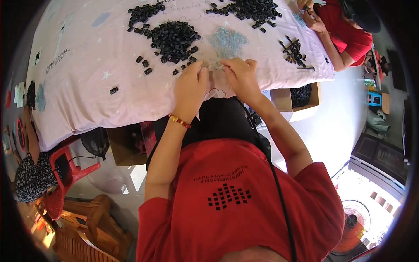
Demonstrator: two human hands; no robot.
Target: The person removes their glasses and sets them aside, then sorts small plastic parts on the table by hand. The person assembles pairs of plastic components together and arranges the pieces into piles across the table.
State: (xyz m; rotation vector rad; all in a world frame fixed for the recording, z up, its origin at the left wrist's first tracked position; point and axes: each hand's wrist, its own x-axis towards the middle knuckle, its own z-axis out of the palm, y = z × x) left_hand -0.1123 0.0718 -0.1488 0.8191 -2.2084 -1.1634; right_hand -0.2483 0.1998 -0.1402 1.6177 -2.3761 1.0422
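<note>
My left hand (191,85) is closed near the front edge of the cloth-covered table (91,100), its thumb and fingers drawn together. Opposite it, a short gap away, my right hand (243,77) has its thumb and forefinger pinched. Whatever either hand holds is too small or too hidden to make out. Just beyond my fingers lies a spread of tiny silvery-blue pieces (228,42). A heap of small black plastic parts (172,41) sits past my left hand, with a few loose black parts (145,63) beside it.
More black parts (253,11) are heaped farther back. Dark longer pieces (294,52) lie at the table's right. A co-worker in a red shirt (349,37) works at the far right corner; another person's arm (31,135) shows at left. Cardboard boxes (312,102) stand below the table edge.
</note>
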